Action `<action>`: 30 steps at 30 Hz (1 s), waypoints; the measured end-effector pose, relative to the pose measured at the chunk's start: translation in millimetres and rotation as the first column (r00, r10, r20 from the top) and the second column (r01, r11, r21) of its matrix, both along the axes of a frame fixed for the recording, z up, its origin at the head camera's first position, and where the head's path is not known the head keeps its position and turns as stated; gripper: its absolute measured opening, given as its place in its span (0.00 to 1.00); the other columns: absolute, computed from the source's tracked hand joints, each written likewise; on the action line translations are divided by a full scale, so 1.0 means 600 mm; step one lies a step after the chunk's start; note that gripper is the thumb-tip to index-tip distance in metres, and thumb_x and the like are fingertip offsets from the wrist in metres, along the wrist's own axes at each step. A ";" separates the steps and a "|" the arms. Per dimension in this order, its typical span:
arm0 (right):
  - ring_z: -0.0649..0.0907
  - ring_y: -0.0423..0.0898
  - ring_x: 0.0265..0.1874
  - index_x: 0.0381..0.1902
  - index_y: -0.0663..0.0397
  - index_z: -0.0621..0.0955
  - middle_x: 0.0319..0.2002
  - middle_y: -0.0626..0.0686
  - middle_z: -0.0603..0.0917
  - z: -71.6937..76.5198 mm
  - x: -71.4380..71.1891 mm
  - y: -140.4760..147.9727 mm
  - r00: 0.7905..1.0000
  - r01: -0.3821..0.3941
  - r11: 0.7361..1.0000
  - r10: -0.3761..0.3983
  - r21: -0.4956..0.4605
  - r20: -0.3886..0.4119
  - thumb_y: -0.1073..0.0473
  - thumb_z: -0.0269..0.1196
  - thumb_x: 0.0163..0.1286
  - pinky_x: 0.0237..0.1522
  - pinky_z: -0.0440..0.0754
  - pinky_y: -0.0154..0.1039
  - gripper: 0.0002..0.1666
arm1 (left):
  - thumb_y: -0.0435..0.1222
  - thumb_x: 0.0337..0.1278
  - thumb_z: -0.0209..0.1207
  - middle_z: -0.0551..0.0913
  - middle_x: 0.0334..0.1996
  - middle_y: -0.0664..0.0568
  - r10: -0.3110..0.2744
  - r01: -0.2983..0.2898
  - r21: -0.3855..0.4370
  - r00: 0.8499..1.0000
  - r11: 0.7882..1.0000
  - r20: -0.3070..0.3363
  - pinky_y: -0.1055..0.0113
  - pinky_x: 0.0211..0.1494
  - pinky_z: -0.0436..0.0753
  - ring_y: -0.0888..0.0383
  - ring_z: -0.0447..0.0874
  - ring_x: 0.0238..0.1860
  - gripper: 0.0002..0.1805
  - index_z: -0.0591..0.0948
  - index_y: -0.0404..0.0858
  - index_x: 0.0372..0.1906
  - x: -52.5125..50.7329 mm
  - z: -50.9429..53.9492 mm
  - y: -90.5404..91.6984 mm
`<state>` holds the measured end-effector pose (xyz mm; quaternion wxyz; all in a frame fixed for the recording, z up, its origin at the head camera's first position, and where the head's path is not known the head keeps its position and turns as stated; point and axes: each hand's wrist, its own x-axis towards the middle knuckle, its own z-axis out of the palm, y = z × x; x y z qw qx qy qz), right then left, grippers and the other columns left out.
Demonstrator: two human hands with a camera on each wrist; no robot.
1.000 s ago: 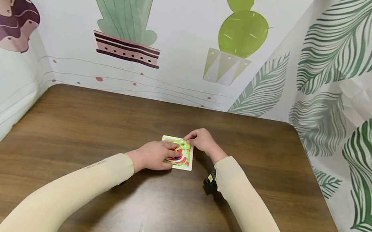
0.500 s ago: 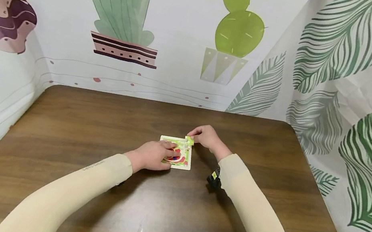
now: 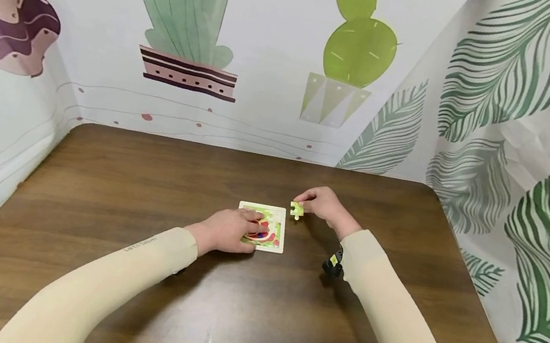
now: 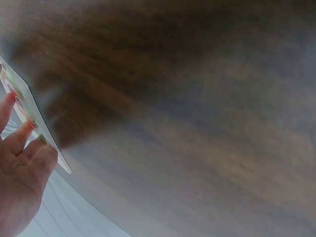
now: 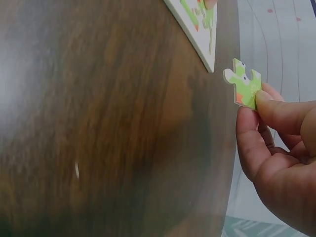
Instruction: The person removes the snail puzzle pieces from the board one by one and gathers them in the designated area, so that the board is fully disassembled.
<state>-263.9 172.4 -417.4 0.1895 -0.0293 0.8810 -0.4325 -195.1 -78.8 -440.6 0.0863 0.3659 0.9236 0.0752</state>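
Puzzle piece [image 3: 296, 210] now off tray [image 3: 276, 214]

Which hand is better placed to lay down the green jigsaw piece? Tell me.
Probably the right hand: it pinches the green jigsaw piece, while the left hand rests on the square white-framed puzzle.

The puzzle piece [image 5: 244, 89] is coloured green and orange. The puzzle board [image 3: 270, 249] is edged cream, the bench [image 3: 251, 323] grained brown.
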 end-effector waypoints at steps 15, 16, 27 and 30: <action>0.83 0.38 0.36 0.54 0.72 0.84 0.52 0.64 0.85 -0.006 -0.007 0.033 0.998 0.038 0.999 -0.037 -0.014 0.041 0.69 0.58 0.74 0.51 0.86 0.37 0.16 | 0.48 0.59 0.61 0.76 0.72 0.45 -0.001 0.001 0.005 1.000 1.000 -0.024 0.53 0.72 0.78 0.46 0.75 0.73 0.29 0.81 0.48 0.67 0.002 0.001 -0.002; 0.83 0.38 0.36 0.54 0.72 0.84 0.52 0.64 0.85 -0.008 -0.007 0.035 0.999 0.035 0.999 -0.034 -0.013 0.040 0.69 0.58 0.74 0.51 0.86 0.37 0.16 | 0.48 0.59 0.61 0.76 0.72 0.46 0.001 -0.001 0.002 1.000 1.000 -0.019 0.53 0.72 0.78 0.46 0.75 0.73 0.29 0.81 0.48 0.67 0.003 0.002 -0.002; 0.82 0.36 0.33 0.54 0.78 0.81 0.48 0.63 0.86 -0.018 -0.006 0.086 0.999 0.026 0.999 -0.024 -0.033 0.034 0.72 0.56 0.71 0.47 0.86 0.33 0.17 | 0.47 0.57 0.61 0.76 0.72 0.46 0.008 -0.008 -0.003 1.000 1.000 -0.005 0.53 0.71 0.78 0.46 0.75 0.73 0.30 0.81 0.48 0.67 0.003 0.008 0.001; 0.81 0.35 0.33 0.55 0.77 0.81 0.46 0.61 0.86 -0.018 -0.004 0.098 0.998 0.033 0.999 -0.031 -0.025 0.045 0.72 0.56 0.72 0.46 0.85 0.32 0.17 | 0.47 0.56 0.61 0.76 0.72 0.46 0.009 -0.009 -0.010 1.000 1.000 0.004 0.53 0.71 0.78 0.46 0.74 0.73 0.30 0.81 0.48 0.67 0.002 0.007 0.002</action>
